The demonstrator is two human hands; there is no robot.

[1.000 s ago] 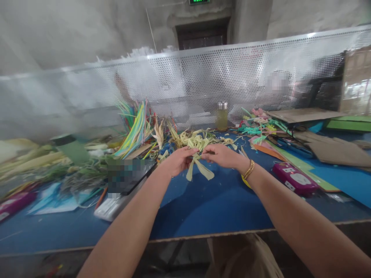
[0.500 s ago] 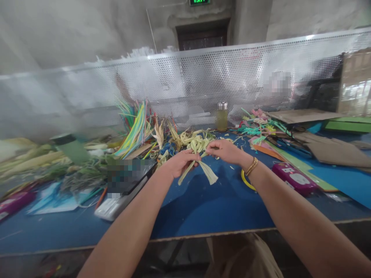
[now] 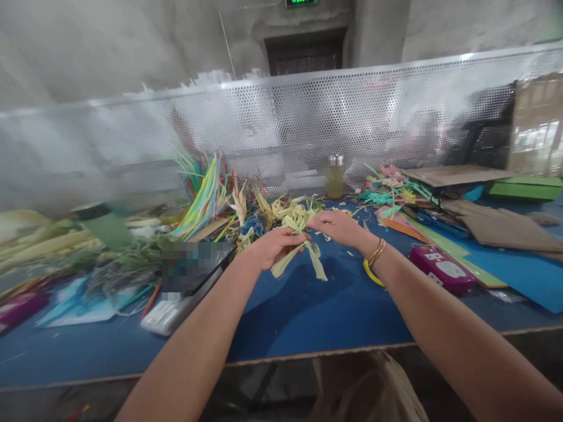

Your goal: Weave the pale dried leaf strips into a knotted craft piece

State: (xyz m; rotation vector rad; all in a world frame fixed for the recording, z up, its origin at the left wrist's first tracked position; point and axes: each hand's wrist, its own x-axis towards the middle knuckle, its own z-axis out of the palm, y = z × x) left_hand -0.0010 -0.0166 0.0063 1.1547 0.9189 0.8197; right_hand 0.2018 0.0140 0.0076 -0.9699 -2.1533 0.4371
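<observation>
Pinched shut between the left hand (image 3: 273, 246) and the right hand (image 3: 338, 226), the pale husk strips (image 3: 317, 265) hang with loose ends just above the blue table (image 3: 334, 310), near a strip pile (image 3: 294, 214). A bottle (image 3: 335, 174) stands farther back.

The strips' (image 3: 303, 258) upper ends are hidden inside the left hand (image 3: 272, 246), and whether the right hand (image 3: 338, 227) grips them cannot be told. A pixelated patch covers the device (image 3: 193, 266). The sign (image 3: 301, 2) is cut off by the top edge and unreadable.
</observation>
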